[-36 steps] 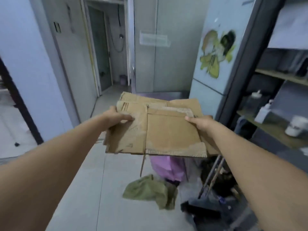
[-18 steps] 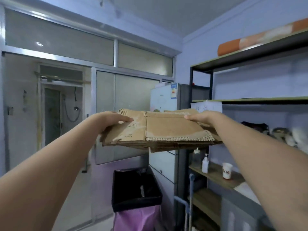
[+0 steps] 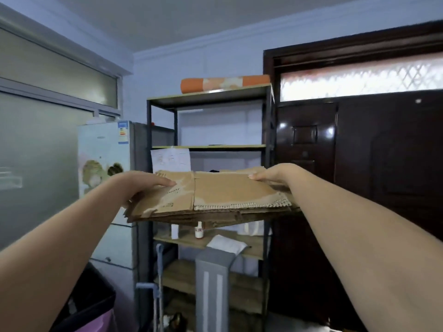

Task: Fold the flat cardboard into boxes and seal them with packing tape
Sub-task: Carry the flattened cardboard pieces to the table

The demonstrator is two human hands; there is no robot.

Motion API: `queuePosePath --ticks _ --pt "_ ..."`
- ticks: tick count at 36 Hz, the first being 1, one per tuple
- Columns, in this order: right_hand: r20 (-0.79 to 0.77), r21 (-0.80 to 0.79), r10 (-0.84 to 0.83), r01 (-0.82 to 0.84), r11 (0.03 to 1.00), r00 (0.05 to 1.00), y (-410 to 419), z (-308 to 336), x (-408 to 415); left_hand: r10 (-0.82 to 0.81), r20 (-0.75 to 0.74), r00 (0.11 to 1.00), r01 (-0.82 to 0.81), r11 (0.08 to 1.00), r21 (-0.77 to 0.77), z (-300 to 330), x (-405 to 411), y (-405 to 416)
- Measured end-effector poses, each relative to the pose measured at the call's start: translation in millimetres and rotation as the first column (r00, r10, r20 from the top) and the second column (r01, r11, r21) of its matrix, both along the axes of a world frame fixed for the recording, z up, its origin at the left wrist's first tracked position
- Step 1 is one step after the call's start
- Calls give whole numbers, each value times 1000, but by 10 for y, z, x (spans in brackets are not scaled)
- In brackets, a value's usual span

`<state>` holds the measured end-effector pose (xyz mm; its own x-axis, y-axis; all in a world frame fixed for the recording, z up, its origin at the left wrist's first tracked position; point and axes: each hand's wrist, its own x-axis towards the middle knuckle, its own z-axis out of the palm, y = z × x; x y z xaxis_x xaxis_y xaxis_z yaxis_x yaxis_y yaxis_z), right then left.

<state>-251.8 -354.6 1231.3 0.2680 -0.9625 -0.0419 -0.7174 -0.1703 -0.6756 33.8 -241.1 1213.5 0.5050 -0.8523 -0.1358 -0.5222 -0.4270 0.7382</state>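
Cardboard stack (image 3: 230,200) held flat; L hand (image 3: 141,185) & R hand (image 3: 273,174) grip opposite ends.

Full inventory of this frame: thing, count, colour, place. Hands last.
cardboard: one flat stack, sheet count unclear, brown, held level in mid-air at centre
shelf rack: one, dark frame with pale boards, behind the cardboard
roll: one, orange and white, on top of the rack
paper: one sheet, white, against the rack's middle tier
bottle: one, small, white, on a lower shelf below the cardboard
fridge: one, pale with a picture, left of the rack
door: one, dark brown, at right
bin: one, black, lower left
left hand: grips the cardboard's left edge
right hand: grips the cardboard's right edge
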Motion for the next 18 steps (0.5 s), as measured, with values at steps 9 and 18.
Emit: queuePosePath --ticks 9,18 --pt "-175 5 -213 218 976 961 281 171 -1490 -129 47 991 127 991 27 166 -1381 -283" --pt "-228 -5 -401 411 911 887 441 86 -3399 -280 138 950 271 959 77 183 -3249 -503"
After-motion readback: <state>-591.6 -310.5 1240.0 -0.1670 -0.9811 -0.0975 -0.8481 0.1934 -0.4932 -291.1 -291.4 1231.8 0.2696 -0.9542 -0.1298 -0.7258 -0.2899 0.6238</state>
